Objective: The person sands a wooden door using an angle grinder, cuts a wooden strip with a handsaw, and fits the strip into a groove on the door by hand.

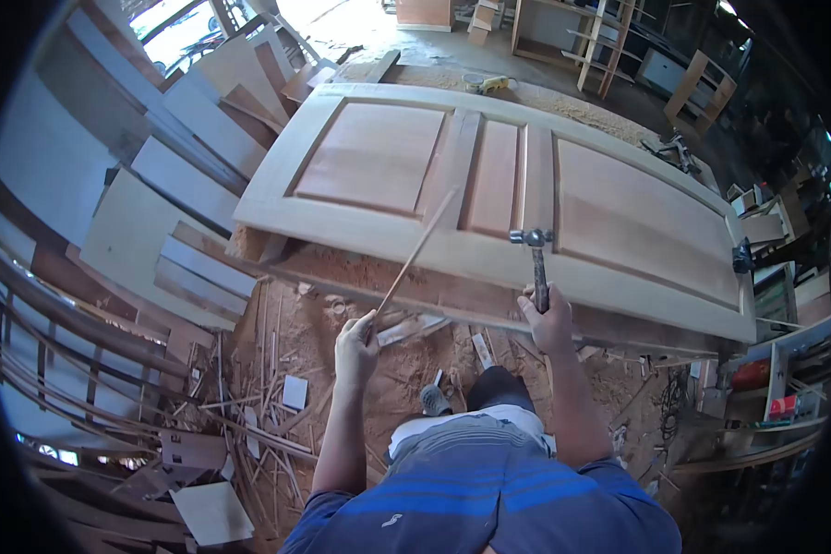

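Observation:
A panelled wooden door (388,222) lies flat on a workbench in front of me. My left hand (357,343) is closed round the lower end of a thin wooden strip (414,257), which slants up to the right with its far tip over the door. In my right hand (550,319) is the dark handle of a ball-peen hammer (532,237). The hammer's metal head is above the door's near rail, below the narrow middle panel; I cannot tell whether it touches the wood.
Boards and sheets (194,120) lean along the left side. Offcuts and sawdust cover the floor (295,351) below the bench. A yellow power tool (486,83) sits beyond the door's far edge, and metal tools (674,152) lie at the far right. Wooden shelving (605,46) stands behind.

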Action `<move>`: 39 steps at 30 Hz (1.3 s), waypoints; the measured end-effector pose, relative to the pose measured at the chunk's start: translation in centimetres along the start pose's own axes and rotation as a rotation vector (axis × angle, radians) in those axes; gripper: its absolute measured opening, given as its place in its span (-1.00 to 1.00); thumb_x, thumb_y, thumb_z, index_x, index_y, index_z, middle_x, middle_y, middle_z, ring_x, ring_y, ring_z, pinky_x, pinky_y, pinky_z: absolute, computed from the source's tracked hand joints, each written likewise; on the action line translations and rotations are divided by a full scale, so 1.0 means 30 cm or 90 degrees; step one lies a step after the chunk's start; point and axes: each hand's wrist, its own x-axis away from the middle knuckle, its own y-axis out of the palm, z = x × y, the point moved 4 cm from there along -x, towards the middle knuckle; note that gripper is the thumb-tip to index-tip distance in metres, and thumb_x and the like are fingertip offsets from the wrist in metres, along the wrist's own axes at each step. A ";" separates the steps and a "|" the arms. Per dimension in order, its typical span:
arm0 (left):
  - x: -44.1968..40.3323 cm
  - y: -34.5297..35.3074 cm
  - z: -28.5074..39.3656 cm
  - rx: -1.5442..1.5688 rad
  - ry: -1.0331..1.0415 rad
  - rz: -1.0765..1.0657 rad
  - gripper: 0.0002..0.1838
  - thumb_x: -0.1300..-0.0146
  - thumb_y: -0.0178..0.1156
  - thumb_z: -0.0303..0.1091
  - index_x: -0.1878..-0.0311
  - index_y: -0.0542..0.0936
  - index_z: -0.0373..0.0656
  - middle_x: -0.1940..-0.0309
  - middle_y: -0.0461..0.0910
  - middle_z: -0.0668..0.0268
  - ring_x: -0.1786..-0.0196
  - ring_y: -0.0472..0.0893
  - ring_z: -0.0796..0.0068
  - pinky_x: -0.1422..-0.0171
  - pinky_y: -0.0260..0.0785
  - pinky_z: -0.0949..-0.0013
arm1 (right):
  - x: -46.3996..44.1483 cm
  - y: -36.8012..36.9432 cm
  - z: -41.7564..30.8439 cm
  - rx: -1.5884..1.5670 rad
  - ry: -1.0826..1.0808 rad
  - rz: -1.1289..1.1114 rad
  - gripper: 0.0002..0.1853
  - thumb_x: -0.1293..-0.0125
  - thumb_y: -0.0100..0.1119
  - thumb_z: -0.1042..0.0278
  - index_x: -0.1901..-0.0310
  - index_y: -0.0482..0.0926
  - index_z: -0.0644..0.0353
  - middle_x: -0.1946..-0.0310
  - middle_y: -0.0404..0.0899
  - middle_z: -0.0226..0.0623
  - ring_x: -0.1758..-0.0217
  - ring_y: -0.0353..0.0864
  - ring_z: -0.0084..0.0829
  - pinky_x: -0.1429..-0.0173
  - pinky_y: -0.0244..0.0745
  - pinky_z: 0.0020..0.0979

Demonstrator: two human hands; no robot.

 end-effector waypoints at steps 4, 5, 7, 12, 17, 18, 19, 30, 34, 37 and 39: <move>-0.353 0.217 -0.051 0.027 -0.028 0.031 -0.69 -0.43 0.33 -0.46 -0.17 0.80 -0.28 0.10 0.81 -0.04 0.05 0.84 0.05 -0.12 0.67 0.13 | -0.258 0.108 0.130 0.043 0.029 0.043 -0.81 -0.41 0.54 0.40 0.16 0.65 0.23 0.51 0.54 -0.44 0.46 0.51 -0.53 0.26 0.51 -0.31; -0.423 0.266 -0.056 0.035 -0.035 0.039 -0.69 -0.43 0.32 -0.46 -0.17 0.80 -0.29 0.10 0.81 -0.04 0.04 0.85 0.05 -0.13 0.68 0.13 | -0.310 0.139 0.163 0.052 0.050 0.037 -0.81 -0.41 0.54 0.40 0.17 0.65 0.23 0.50 0.54 -0.44 0.45 0.46 -0.53 0.24 0.48 -0.33; -0.586 0.397 -0.104 0.048 -0.039 0.046 -0.68 -0.42 0.31 -0.45 -0.18 0.81 -0.26 0.06 0.80 -0.04 0.05 0.83 0.05 -0.13 0.68 0.11 | -0.458 0.232 0.275 0.068 0.063 0.039 -0.73 -0.40 0.57 0.28 0.24 0.64 0.23 0.51 0.57 -0.37 0.46 0.48 -0.46 0.30 0.44 -0.25; -0.925 0.639 -0.104 -0.034 -0.084 0.085 -0.72 -0.41 0.35 -0.44 -0.12 0.84 -0.24 0.11 0.77 0.04 0.03 0.80 0.09 -0.15 0.66 0.12 | -0.692 0.396 0.403 0.117 0.130 0.016 -0.59 -0.39 0.58 0.11 0.38 0.56 0.20 0.58 0.50 -0.29 0.51 0.48 -0.33 0.32 0.41 -0.13; -1.150 0.826 -0.135 -0.105 -0.103 0.026 -0.76 -0.42 0.37 -0.34 -0.09 0.84 -0.09 0.08 0.73 0.17 -0.02 0.74 0.06 -0.19 0.62 0.05 | -0.763 0.456 0.425 0.258 0.146 0.021 -0.58 -0.41 0.50 0.02 0.36 0.55 0.16 0.54 0.62 -0.12 0.42 0.69 0.04 0.24 0.49 0.10; -1.177 0.848 -0.130 -0.097 -0.096 0.008 -0.77 -0.42 0.37 -0.34 -0.08 0.84 -0.08 0.09 0.73 0.17 -0.02 0.74 0.07 -0.19 0.61 0.06 | -0.762 0.459 0.426 0.270 0.141 0.026 -0.58 -0.42 0.48 0.02 0.37 0.53 0.16 0.54 0.60 -0.08 0.40 0.70 0.10 0.22 0.49 0.12; -1.203 0.873 -0.126 -0.090 -0.087 -0.016 -0.77 -0.41 0.37 -0.34 -0.07 0.84 -0.07 0.09 0.73 0.17 -0.02 0.73 0.08 -0.20 0.61 0.07 | -0.769 0.462 0.434 0.283 0.142 0.025 -0.57 -0.42 0.48 0.02 0.38 0.52 0.16 0.54 0.60 -0.08 0.40 0.69 0.11 0.22 0.49 0.12; -1.363 0.917 -0.093 0.012 0.047 -0.026 -0.86 -0.34 0.45 -0.45 0.07 0.74 -0.14 0.05 0.75 0.21 0.06 0.77 0.14 -0.07 0.65 0.12 | -0.778 0.505 0.433 0.334 0.194 0.103 -0.56 -0.44 0.44 0.04 0.40 0.48 0.18 0.57 0.55 -0.04 0.47 0.62 0.15 0.29 0.45 0.12; -1.376 0.939 -0.123 0.056 0.006 -0.023 -0.86 -0.31 0.45 -0.46 0.13 0.68 -0.14 0.07 0.72 0.24 0.06 0.74 0.10 -0.06 0.63 0.06 | -0.788 0.510 0.426 0.340 0.219 0.110 -0.56 -0.45 0.44 0.06 0.40 0.47 0.18 0.58 0.53 -0.05 0.48 0.61 0.12 0.30 0.44 0.09; -1.365 0.941 -0.137 0.066 -0.006 -0.014 -0.85 -0.28 0.46 -0.49 0.17 0.65 -0.14 0.09 0.71 0.23 0.08 0.73 0.11 -0.04 0.63 0.06 | -0.774 0.522 0.428 0.347 0.235 0.106 -0.57 -0.45 0.43 0.06 0.39 0.47 0.18 0.58 0.53 -0.05 0.48 0.61 0.11 0.31 0.44 0.07; -1.348 0.932 -0.129 0.080 -0.023 0.004 -0.84 -0.27 0.46 -0.50 0.18 0.64 -0.14 0.10 0.70 0.23 0.09 0.72 0.11 -0.02 0.63 0.06 | -0.787 0.520 0.431 0.362 0.220 0.106 -0.57 -0.45 0.43 0.06 0.39 0.48 0.18 0.57 0.53 -0.04 0.48 0.60 0.11 0.31 0.43 0.07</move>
